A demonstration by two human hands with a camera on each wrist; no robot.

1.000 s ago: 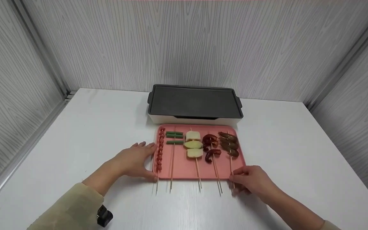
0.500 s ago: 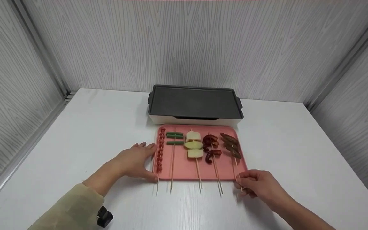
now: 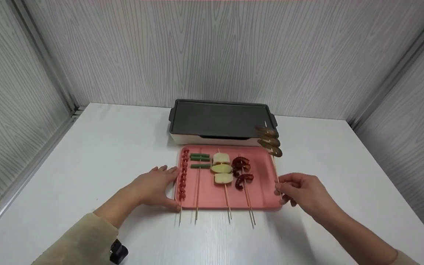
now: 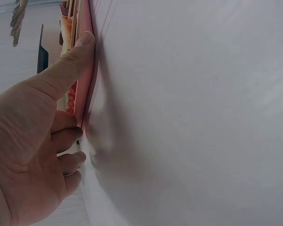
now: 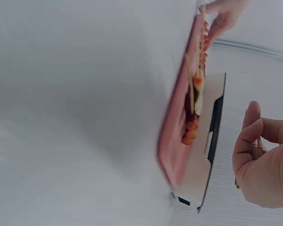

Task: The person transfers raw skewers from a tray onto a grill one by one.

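Note:
In the head view my right hand (image 3: 304, 193) pinches the lower end of a skewer (image 3: 269, 141) carrying several brown curved pieces. That skewer is raised and tilted over the right side of the pink tray (image 3: 256, 200), its tip overlapping the grill plate. My left hand (image 3: 151, 187) rests against the tray's left side, thumb at the front left corner, fingers spread along the edge. In the left wrist view the left thumb (image 4: 70, 61) lies on the tray's pink rim. The right wrist view shows the right thumb and index finger together, with the skewer mostly hidden.
On the tray lie skewers of red beads (image 3: 183, 175), green sticks (image 3: 200, 158), pale slices (image 3: 222, 168) and dark red tentacles (image 3: 243, 173), their sticks overhanging the front edge. A dark flat grill (image 3: 219, 117) stands right behind the tray. Grey wood-grain panels (image 3: 212, 51) surround the white table (image 3: 123, 129).
My right hand pulled the brown skewer rightward, then lifted it off the tray and moved it up and forward. The left hand stays at the tray's left side.

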